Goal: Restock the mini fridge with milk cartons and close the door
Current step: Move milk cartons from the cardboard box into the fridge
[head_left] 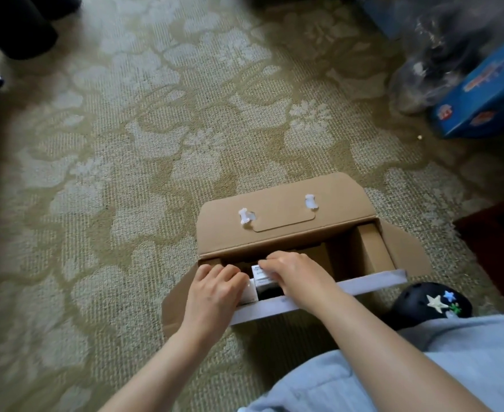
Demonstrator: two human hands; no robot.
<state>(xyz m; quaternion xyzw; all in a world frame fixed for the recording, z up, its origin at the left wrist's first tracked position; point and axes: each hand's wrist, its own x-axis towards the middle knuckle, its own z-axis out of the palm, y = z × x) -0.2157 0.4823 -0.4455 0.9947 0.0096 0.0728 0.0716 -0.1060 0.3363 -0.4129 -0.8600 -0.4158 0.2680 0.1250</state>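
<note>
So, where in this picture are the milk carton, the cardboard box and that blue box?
milk carton [263, 281]: head view, on its white top face.
cardboard box [286, 200]: head view, on the opened far flap.
blue box [488, 96]: head view, on its printed blue side.

Floral carpet [155, 129], blue box [488, 96], plastic bag [429, 55], black clog [417, 301]

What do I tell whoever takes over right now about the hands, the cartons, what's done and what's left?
Left hand and right hand: both curl over small white milk cartons inside the open brown cardboard box on the patterned beige carpet.
Done: box opened, cartons reached.
Left: lift cartons out, load the mini fridge, close its door. The fridge is not in view.
</note>
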